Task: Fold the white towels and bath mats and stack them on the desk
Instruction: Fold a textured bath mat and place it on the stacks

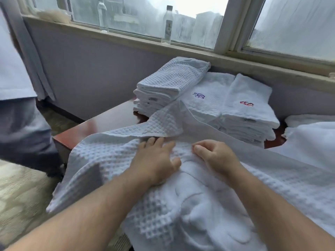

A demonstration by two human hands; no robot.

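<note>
My left hand [155,160] presses flat on the mat [101,156]; my right hand [215,156] pinches it. The flap [159,124] lies just beyond my 2 hands, long axis crosswise, left nearer.

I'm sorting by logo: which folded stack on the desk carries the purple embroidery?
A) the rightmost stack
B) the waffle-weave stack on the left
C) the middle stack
C: the purple embroidery lies on the middle stack, between the waffle-weave stack and the stack with red embroidery.
</note>
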